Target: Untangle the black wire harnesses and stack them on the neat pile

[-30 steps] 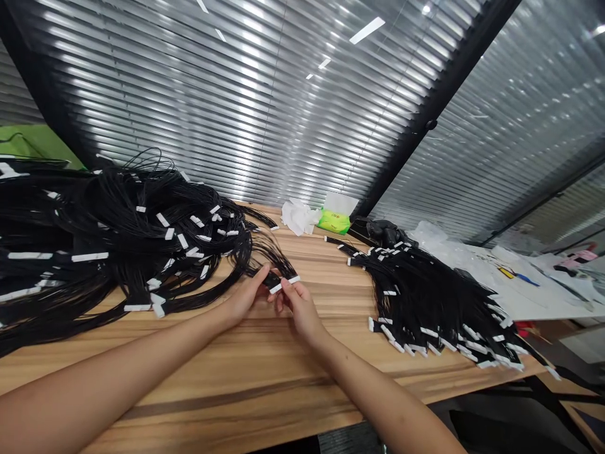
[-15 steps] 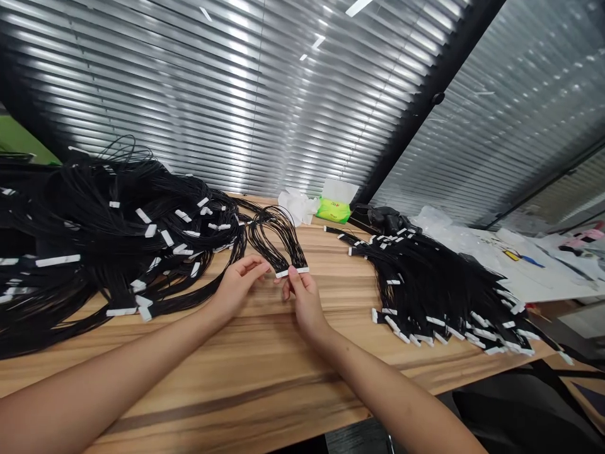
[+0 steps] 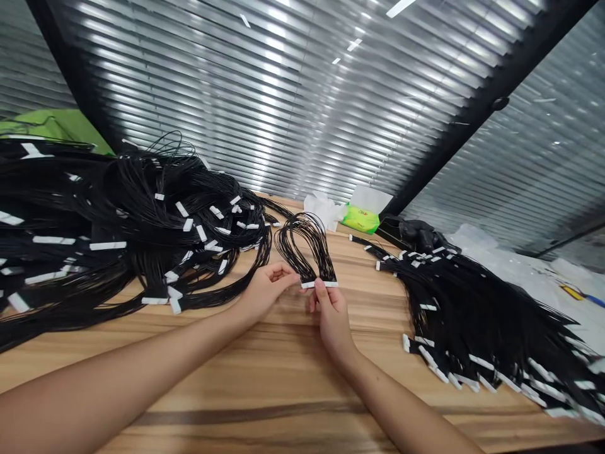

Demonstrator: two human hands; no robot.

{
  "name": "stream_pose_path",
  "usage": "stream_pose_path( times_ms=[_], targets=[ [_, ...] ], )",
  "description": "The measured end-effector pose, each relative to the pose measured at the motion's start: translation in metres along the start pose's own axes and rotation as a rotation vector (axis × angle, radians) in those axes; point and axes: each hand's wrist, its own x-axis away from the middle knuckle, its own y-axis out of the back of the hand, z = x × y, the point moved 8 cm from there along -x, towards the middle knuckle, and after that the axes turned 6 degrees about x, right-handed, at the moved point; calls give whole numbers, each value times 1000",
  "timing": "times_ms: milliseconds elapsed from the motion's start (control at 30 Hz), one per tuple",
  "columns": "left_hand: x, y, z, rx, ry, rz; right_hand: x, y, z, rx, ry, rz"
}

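A looped black wire harness (image 3: pixel 306 246) with two white connector ends stands up from the wooden table (image 3: pixel 265 384), bent into a U. My right hand (image 3: pixel 329 310) pinches the white connectors at its lower end. Beside it, my left hand (image 3: pixel 267 289) has its fingertips on the left connector, fingers curled. A big tangled heap of black harnesses (image 3: pixel 118 233) with white connectors lies left of my hands. A neater stack of harnesses (image 3: pixel 477 315) lies to the right.
A green tissue pack (image 3: pixel 362 217) and crumpled white tissues (image 3: pixel 324 208) sit at the table's back edge below the window blinds. Black gloves (image 3: pixel 418 233) lie near the right stack. White plastic sheeting (image 3: pixel 520 271) covers the far right.
The harness was pulled free of the left heap, lifted and folded into an upright loop with both connectors together. The view has shifted to the left.
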Motion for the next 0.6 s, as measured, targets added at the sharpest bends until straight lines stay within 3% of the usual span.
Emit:
stream_pose_path(
  times_ms=[433,600],
  targets=[
    [0,6,-2,-54,-28,-55,0,-3,1,46,5,34],
    [-4,2,1,-88,20,6,-1,2,4,71,20,20]
  ],
)
